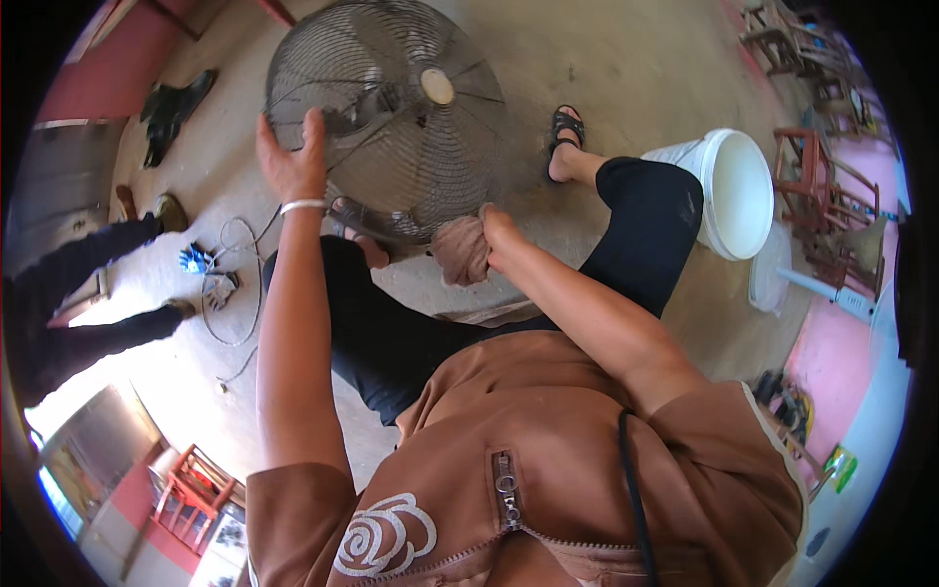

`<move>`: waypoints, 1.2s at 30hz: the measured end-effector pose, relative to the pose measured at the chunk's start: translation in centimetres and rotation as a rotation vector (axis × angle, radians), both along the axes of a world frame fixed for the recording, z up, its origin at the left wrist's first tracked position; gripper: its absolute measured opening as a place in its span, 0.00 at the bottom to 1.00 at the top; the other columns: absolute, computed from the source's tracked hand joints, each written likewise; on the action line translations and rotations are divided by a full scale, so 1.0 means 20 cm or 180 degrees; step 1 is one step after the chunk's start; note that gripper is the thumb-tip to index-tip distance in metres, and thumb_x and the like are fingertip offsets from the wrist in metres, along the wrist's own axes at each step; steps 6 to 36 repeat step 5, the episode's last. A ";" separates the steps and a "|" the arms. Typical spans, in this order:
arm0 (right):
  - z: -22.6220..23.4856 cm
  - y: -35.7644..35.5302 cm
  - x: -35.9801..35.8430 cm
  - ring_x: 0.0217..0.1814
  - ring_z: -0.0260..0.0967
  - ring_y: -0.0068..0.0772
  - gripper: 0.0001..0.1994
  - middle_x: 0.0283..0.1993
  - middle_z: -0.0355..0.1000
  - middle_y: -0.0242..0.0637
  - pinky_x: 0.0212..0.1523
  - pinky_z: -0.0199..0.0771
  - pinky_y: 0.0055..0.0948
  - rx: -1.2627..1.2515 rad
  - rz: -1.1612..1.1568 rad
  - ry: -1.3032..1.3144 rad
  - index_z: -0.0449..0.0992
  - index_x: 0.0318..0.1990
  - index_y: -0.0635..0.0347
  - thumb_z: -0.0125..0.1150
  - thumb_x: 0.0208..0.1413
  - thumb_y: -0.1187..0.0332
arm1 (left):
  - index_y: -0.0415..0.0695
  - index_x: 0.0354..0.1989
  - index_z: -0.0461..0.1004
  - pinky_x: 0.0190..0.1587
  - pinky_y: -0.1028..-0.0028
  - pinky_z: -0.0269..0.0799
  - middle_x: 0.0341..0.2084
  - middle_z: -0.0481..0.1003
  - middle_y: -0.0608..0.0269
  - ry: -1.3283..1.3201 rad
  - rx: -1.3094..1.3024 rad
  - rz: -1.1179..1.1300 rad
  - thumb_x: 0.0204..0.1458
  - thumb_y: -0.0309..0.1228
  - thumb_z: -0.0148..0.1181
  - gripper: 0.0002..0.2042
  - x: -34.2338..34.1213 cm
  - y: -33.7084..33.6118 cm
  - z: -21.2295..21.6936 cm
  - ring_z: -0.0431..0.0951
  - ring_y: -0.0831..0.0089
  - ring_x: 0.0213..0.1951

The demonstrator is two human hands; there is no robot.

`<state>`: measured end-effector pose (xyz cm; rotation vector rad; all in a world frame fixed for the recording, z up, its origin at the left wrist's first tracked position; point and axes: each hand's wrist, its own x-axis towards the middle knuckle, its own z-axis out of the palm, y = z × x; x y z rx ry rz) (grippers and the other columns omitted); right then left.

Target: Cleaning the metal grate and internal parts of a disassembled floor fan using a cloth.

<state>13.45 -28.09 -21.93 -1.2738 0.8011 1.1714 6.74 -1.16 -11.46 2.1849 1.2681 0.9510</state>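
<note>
A large round floor fan [391,108] with a dusty wire guard and a pale round centre stands between my feet. My left hand [293,166], a white bracelet on its wrist, grips the guard's left rim, thumb over the wires and fingers at the outer edge. Bunched in my right hand [501,235] is a brownish cloth [460,250], close to the lower rim of the guard. My right fingers are partly hidden by the cloth. Whether the cloth touches the wires I cannot tell.
A white bucket [738,196] lies tilted by my right knee. At left, a cord [235,338] loops over the floor near a blue-and-white item [196,259] and another person's legs [98,254]. Dark boots [176,112] lie farther back. Wooden chairs [812,176] line the right side.
</note>
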 end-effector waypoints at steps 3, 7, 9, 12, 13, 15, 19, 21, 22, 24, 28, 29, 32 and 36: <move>0.40 -0.02 -0.04 0.55 0.71 0.45 0.22 0.57 0.69 0.48 0.59 0.68 0.46 0.0686 0.0336 0.0438 0.69 0.53 0.66 0.37 0.67 0.57 | 0.34 0.63 0.59 0.65 0.60 0.55 0.60 0.63 0.37 -0.0205 0.0017 -0.0054 0.48 0.57 0.62 0.44 -0.07 -0.02 0.00 0.62 0.48 0.63; 0.52 -0.11 0.03 0.58 0.69 0.49 0.29 0.61 0.66 0.50 0.61 0.66 0.52 0.1879 0.0602 0.0663 0.57 0.63 0.67 0.39 0.66 0.49 | 0.32 0.64 0.56 0.66 0.56 0.52 0.60 0.62 0.37 -0.0051 0.0322 -0.0175 0.49 0.56 0.62 0.44 -0.12 -0.10 -0.04 0.59 0.42 0.63; 0.52 -0.11 0.03 0.58 0.69 0.49 0.29 0.61 0.66 0.50 0.61 0.66 0.52 0.1879 0.0602 0.0663 0.57 0.63 0.67 0.39 0.66 0.49 | 0.32 0.64 0.56 0.66 0.56 0.52 0.60 0.62 0.37 -0.0051 0.0322 -0.0175 0.49 0.56 0.62 0.44 -0.12 -0.10 -0.04 0.59 0.42 0.63; 0.52 -0.11 0.03 0.58 0.69 0.49 0.29 0.61 0.66 0.50 0.61 0.66 0.52 0.1879 0.0602 0.0663 0.57 0.63 0.67 0.39 0.66 0.49 | 0.32 0.64 0.56 0.66 0.56 0.52 0.60 0.62 0.37 -0.0051 0.0322 -0.0175 0.49 0.56 0.62 0.44 -0.12 -0.10 -0.04 0.59 0.42 0.63; 0.52 -0.11 0.03 0.58 0.69 0.49 0.29 0.61 0.66 0.50 0.61 0.66 0.52 0.1879 0.0602 0.0663 0.57 0.63 0.67 0.39 0.66 0.49 | 0.32 0.64 0.56 0.66 0.56 0.52 0.60 0.62 0.37 -0.0051 0.0322 -0.0175 0.49 0.56 0.62 0.44 -0.12 -0.10 -0.04 0.59 0.42 0.63; 0.52 -0.11 0.03 0.58 0.69 0.49 0.29 0.61 0.66 0.50 0.61 0.66 0.52 0.1879 0.0602 0.0663 0.57 0.63 0.67 0.39 0.66 0.49 | 0.32 0.64 0.56 0.66 0.56 0.52 0.60 0.62 0.37 -0.0051 0.0322 -0.0175 0.49 0.56 0.62 0.44 -0.12 -0.10 -0.04 0.59 0.42 0.63; 0.52 -0.11 0.03 0.58 0.69 0.49 0.29 0.61 0.66 0.50 0.61 0.66 0.52 0.1879 0.0602 0.0663 0.57 0.63 0.67 0.39 0.66 0.49 | 0.32 0.64 0.56 0.66 0.56 0.52 0.60 0.62 0.37 -0.0051 0.0322 -0.0175 0.49 0.56 0.62 0.44 -0.12 -0.10 -0.04 0.59 0.42 0.63; 0.52 -0.11 0.03 0.58 0.69 0.49 0.29 0.61 0.66 0.50 0.61 0.66 0.52 0.1879 0.0602 0.0663 0.57 0.63 0.67 0.39 0.66 0.49 | 0.32 0.64 0.56 0.66 0.56 0.52 0.60 0.62 0.37 -0.0051 0.0322 -0.0175 0.49 0.56 0.62 0.44 -0.12 -0.10 -0.04 0.59 0.42 0.63; 0.52 -0.11 0.03 0.58 0.69 0.49 0.29 0.61 0.66 0.50 0.61 0.66 0.52 0.1879 0.0602 0.0663 0.57 0.63 0.67 0.39 0.66 0.49 | 0.32 0.64 0.56 0.66 0.56 0.52 0.60 0.62 0.37 -0.0051 0.0322 -0.0175 0.49 0.56 0.62 0.44 -0.12 -0.10 -0.04 0.59 0.42 0.63; 0.52 -0.11 0.03 0.58 0.69 0.49 0.29 0.61 0.66 0.50 0.61 0.66 0.52 0.1879 0.0602 0.0663 0.57 0.63 0.67 0.39 0.66 0.49 | 0.32 0.64 0.56 0.66 0.56 0.52 0.60 0.62 0.37 -0.0051 0.0322 -0.0175 0.49 0.56 0.62 0.44 -0.12 -0.10 -0.04 0.59 0.42 0.63; 0.52 -0.11 0.03 0.58 0.69 0.49 0.29 0.61 0.66 0.50 0.61 0.66 0.52 0.1879 0.0602 0.0663 0.57 0.63 0.67 0.39 0.66 0.49 | 0.32 0.64 0.56 0.66 0.56 0.52 0.60 0.62 0.37 -0.0051 0.0322 -0.0175 0.49 0.56 0.62 0.44 -0.12 -0.10 -0.04 0.59 0.42 0.63; 0.52 -0.11 0.03 0.58 0.69 0.49 0.29 0.61 0.66 0.50 0.61 0.66 0.52 0.1879 0.0602 0.0663 0.57 0.63 0.67 0.39 0.66 0.49 | 0.32 0.64 0.56 0.66 0.56 0.52 0.60 0.62 0.37 -0.0051 0.0322 -0.0175 0.49 0.56 0.62 0.44 -0.12 -0.10 -0.04 0.59 0.42 0.63; 0.52 -0.11 0.03 0.58 0.69 0.49 0.29 0.61 0.66 0.50 0.61 0.66 0.52 0.1879 0.0602 0.0663 0.57 0.63 0.67 0.39 0.66 0.49 | 0.32 0.64 0.56 0.66 0.56 0.52 0.60 0.62 0.37 -0.0051 0.0322 -0.0175 0.49 0.56 0.62 0.44 -0.12 -0.10 -0.04 0.59 0.42 0.63; 0.52 -0.11 0.03 0.58 0.69 0.49 0.29 0.61 0.66 0.50 0.61 0.66 0.52 0.1879 0.0602 0.0663 0.57 0.63 0.67 0.39 0.66 0.49 | 0.32 0.64 0.56 0.66 0.56 0.52 0.60 0.62 0.37 -0.0051 0.0322 -0.0175 0.49 0.56 0.62 0.44 -0.12 -0.10 -0.04 0.59 0.42 0.63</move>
